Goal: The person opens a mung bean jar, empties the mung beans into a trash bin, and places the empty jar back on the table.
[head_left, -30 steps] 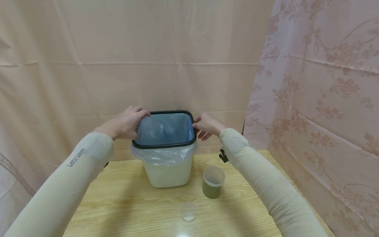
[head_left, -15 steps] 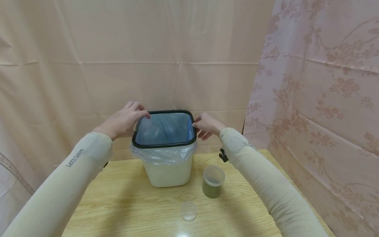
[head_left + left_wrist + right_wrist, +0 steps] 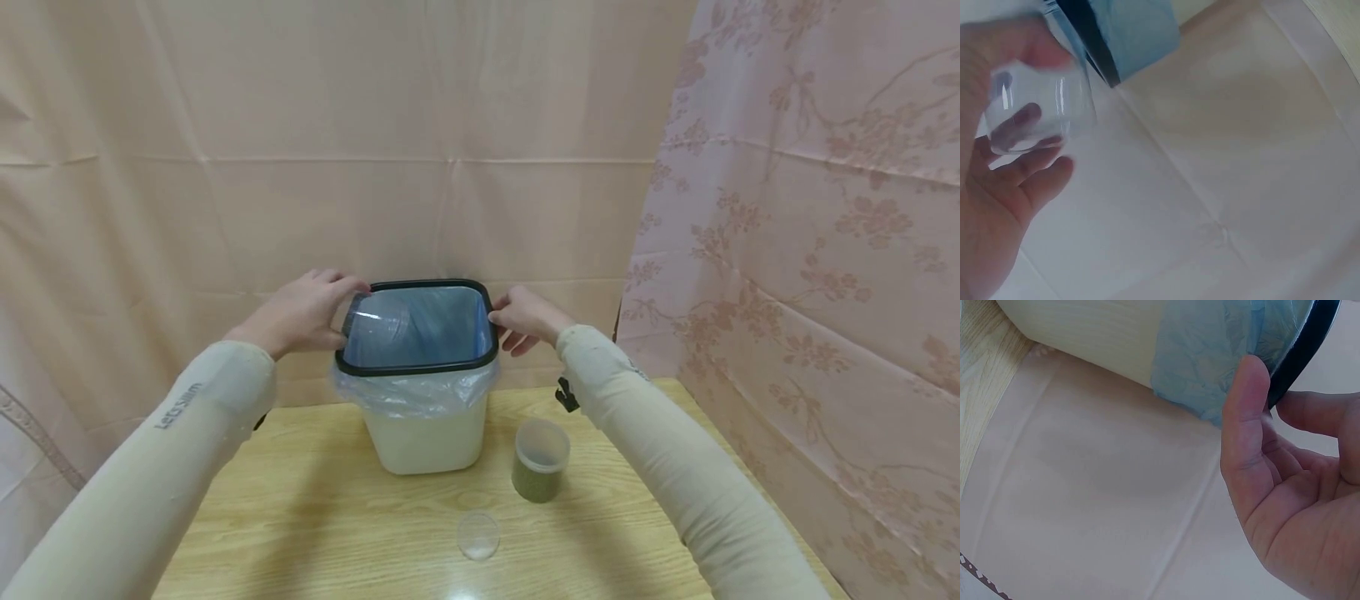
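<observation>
A pale trash can (image 3: 427, 442) with a black rim (image 3: 420, 369) stands toward the back of the table, lined with a bluish plastic bag (image 3: 408, 400) folded over its outside. My left hand (image 3: 300, 312) grips a clear, see-through jar (image 3: 1079, 103) at the can's left rim, thumb on one side and fingers on the other. In the head view the jar lies tilted on its side, partly over the can; no contents show through its wall. On the opposite side, my right hand (image 3: 525, 315) pinches the black rim between thumb and finger, as the right wrist view (image 3: 1272, 406) shows.
On the wooden table (image 3: 247, 517), a translucent tub (image 3: 538, 467) with greenish contents stands right of the can. A round clear lid (image 3: 477, 535) lies in front. A cloth curtain (image 3: 337, 192) hangs behind, and a floral one (image 3: 810, 275) on the right.
My left hand first rises slightly, then shifts down and left with the jar, showing more of the jar over the can's opening. The right hand stays at the rim.
</observation>
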A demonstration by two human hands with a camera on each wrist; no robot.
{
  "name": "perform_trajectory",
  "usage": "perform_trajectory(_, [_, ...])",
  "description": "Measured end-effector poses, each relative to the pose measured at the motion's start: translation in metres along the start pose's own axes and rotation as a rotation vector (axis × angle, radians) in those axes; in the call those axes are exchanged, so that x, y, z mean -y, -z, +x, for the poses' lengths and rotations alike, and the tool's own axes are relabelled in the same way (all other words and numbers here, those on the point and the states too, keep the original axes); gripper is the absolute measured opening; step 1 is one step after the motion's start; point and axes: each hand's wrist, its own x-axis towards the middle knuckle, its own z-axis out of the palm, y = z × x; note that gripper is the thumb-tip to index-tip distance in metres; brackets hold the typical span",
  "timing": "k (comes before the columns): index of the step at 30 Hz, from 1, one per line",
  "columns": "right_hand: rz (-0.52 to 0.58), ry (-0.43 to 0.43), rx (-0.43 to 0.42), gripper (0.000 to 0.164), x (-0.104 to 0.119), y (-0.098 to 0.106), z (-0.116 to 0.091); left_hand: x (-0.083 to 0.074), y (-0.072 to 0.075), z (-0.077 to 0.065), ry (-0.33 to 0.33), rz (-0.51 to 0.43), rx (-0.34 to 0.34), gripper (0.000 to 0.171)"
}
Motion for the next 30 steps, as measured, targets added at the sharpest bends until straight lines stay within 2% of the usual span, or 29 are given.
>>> perform_trajectory(5, [0.005,-0.008,-0.001,0.035,0.001,0.0,0.0,0.005,0.002,-0.005,0.052,-0.059,0.077,0.075])
perform_trajectory(12, [0.003,-0.011,-0.002,0.033,0.0,0.0,0.0,0.008,0.006,-0.011,0.094,-0.155,0.117,0.066])
perform_trajectory(21, [0.004,-0.016,0.002,0.034,0.0,-0.001,0.001,0.017,0.005,-0.025,0.112,-0.265,0.098,0.065])
perform_trajectory(26, [0.004,-0.024,-0.001,0.034,0.0,-0.001,0.002,0.025,-0.003,-0.036,0.11,-0.36,0.055,0.073])
perform_trajectory(30, [0.003,-0.02,-0.001,0.033,0.0,-0.001,0.001,0.03,-0.01,-0.044,0.119,-0.384,0.029,0.076])
